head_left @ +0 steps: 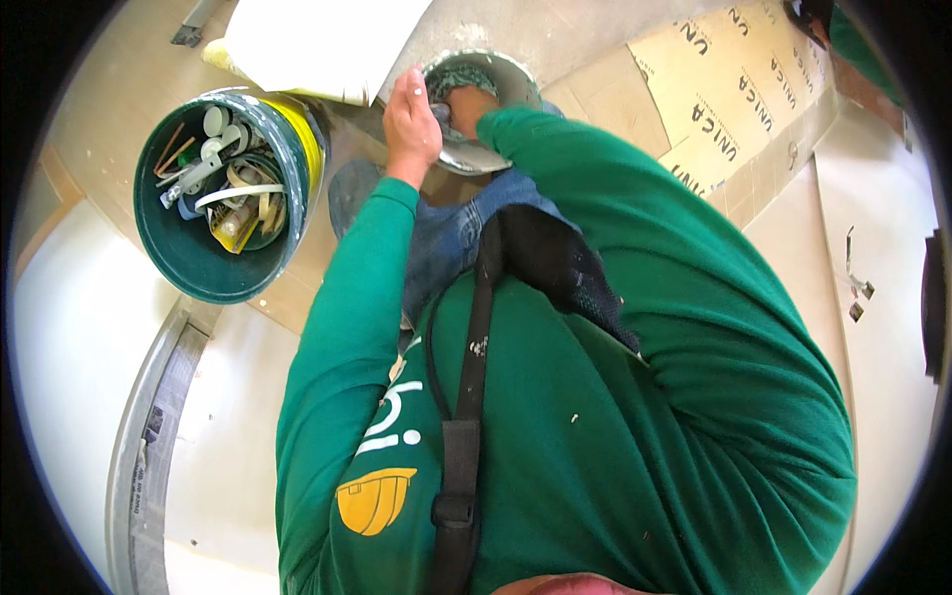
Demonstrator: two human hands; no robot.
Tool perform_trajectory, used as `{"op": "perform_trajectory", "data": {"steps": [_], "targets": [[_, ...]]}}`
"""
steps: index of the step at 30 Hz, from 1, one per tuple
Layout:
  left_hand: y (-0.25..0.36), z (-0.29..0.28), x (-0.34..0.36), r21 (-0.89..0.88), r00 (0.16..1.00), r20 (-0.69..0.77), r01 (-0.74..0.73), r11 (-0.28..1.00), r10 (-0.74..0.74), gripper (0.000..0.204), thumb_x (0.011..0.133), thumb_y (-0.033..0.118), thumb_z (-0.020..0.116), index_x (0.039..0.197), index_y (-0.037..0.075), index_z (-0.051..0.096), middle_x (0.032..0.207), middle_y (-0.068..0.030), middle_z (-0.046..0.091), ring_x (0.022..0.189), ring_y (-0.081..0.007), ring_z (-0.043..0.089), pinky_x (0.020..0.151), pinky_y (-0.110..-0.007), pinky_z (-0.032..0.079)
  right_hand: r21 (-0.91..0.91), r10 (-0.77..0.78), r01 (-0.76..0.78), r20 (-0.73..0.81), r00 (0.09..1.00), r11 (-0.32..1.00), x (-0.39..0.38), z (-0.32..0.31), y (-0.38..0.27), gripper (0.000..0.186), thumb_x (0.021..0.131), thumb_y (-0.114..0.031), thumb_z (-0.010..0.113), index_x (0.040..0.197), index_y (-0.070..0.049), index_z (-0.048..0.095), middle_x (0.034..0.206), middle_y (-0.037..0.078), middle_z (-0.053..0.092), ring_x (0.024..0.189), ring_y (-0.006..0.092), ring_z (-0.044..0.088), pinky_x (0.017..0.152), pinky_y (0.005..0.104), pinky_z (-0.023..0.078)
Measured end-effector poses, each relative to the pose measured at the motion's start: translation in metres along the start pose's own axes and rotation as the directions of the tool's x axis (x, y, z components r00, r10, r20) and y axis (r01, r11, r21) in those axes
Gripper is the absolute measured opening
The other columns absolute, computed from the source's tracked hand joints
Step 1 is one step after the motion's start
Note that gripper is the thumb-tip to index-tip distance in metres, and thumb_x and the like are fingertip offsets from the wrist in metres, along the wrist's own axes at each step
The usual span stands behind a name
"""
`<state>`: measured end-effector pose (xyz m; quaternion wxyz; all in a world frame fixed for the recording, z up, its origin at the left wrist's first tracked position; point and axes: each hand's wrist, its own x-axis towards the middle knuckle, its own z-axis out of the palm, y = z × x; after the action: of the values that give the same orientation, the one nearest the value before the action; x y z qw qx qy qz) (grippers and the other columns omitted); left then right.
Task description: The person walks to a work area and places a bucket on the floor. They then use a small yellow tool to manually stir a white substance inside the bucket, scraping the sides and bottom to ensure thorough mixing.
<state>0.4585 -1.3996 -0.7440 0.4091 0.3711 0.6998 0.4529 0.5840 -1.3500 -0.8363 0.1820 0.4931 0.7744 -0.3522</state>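
Between my knees stands a pail, its inner wall smeared with grey-green residue. My left hand rests at the pail's left side, fingers stretched out and palm turned toward it. Reaching over the rim from the right, my right hand is down in the pail's mouth with its fingers curled. A dark grey piece shows by those fingertips; what it belongs to is hidden. A pale grey curved surface lies just below both hands, nearest my legs.
Left of me, a dark green bucket holds mixed tools and scraps. A white sheet lies ahead, beside it. Brown printed cardboard covers floor at the far right. A metal track lies at the lower left. Part of another person shows top right.
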Motion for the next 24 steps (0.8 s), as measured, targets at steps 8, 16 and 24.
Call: {"op": "perform_trajectory", "data": {"steps": [8, 16, 24], "targets": [[0.004, 0.002, 0.002, -0.007, 1.0, 0.022, 0.004, 1.0, -0.004, 0.052, 0.108, 0.04, 0.037, 0.125, -0.001, 0.062, 0.12, -0.0191, 0.067, 0.114, -0.0292, 0.062, 0.102, -0.037, 0.044, -0.039, -0.015, 0.009, -0.155, 0.988, 0.999, 0.011, 0.01, 0.013, 0.028, 0.09, -0.014, 0.054, 0.11, -0.001, 0.07, 0.117, 0.022, 0.068, 0.104, 0.0381, 0.069, 0.091, 0.0481, 0.055], [0.006, 0.001, 0.004, 0.013, 1.0, 0.013, -0.003, 1.0, 0.003, 0.051, 0.108, 0.039, 0.036, 0.124, -0.002, 0.062, 0.118, -0.0209, 0.067, 0.113, -0.0316, 0.062, 0.1, -0.038, 0.045, 0.0, 0.008, -0.008, -0.159, 0.987, 1.0, 0.007, 0.006, 0.006, 0.032, 0.083, -0.015, 0.063, 0.113, -0.002, 0.069, 0.114, 0.022, 0.069, 0.103, 0.0384, 0.068, 0.093, 0.0471, 0.054], [0.002, 0.001, 0.001, 0.017, 1.0, 0.007, -0.004, 1.0, 0.003, 0.051, 0.108, 0.039, 0.036, 0.124, -0.001, 0.062, 0.12, -0.0204, 0.067, 0.114, -0.031, 0.062, 0.1, -0.038, 0.045, 0.053, 0.131, -0.123, -0.196, 0.972, 0.991, -0.001, -0.009, 0.009, 0.039, 0.079, -0.012, 0.069, 0.118, -0.012, 0.07, 0.119, 0.019, 0.067, 0.111, 0.0373, 0.064, 0.098, 0.0467, 0.05]]}}
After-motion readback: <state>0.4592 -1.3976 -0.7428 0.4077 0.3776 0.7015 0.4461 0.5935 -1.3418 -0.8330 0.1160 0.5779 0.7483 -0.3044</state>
